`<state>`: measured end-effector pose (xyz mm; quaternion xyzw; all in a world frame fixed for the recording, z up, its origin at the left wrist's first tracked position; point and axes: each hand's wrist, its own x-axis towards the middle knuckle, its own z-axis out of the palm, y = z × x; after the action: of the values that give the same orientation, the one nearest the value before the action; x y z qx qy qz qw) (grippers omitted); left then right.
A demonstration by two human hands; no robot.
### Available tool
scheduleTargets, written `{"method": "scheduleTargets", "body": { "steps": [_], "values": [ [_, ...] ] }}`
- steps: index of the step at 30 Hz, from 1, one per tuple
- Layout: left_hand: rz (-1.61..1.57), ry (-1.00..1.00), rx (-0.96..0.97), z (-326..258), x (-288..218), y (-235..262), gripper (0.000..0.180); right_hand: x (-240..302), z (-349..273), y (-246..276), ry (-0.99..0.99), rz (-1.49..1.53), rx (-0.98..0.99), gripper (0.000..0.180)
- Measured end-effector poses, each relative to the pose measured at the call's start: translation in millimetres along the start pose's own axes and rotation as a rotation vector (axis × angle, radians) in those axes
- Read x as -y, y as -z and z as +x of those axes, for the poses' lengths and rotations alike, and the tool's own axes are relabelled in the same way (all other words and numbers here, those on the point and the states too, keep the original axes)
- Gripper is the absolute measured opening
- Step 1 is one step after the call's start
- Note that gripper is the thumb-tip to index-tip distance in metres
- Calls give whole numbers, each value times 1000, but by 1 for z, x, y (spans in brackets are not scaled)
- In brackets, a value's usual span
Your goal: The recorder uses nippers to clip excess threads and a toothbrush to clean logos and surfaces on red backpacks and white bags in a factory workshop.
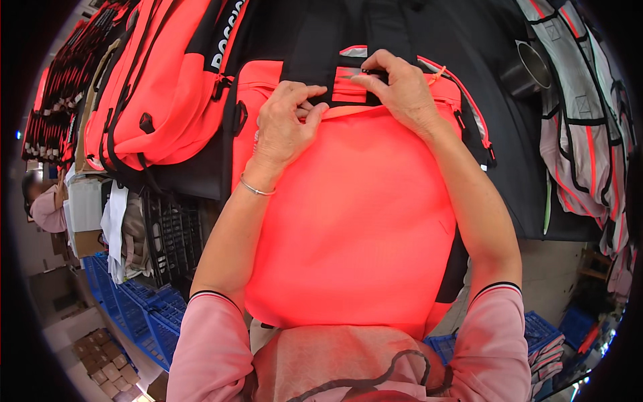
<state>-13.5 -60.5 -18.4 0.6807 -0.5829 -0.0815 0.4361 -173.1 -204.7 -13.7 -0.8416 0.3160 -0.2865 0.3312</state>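
Note:
A bright coral-red backpack [355,214] with black straps lies before me, its broad panel facing up and its lower end near my body. My left hand [288,124] is at the panel's upper edge, fingers curled and thumb against the fabric there. Just to its right, my right hand [402,90] pinches with thumb and forefinger over a black strap and a small coral patch [347,90]. A small dark and shiny bit shows at those fingertips, too small to name. Folds of the edge hide part of both grips.
Another coral backpack [167,87] lies at the left on the black table [469,40]. A metal cup [526,70] stands at the right, beside grey strap pieces [586,134]. Blue crates [144,308] and cartons [104,355] sit lower left; a person [47,208] is at the far left.

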Motion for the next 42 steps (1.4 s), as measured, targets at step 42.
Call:
{"method": "scheduleTargets", "body": {
  "steps": [42],
  "values": [
    [-32,-404,88,-32,-3,15,19,12,-13,6,22,151,259,60]
  ]
}}
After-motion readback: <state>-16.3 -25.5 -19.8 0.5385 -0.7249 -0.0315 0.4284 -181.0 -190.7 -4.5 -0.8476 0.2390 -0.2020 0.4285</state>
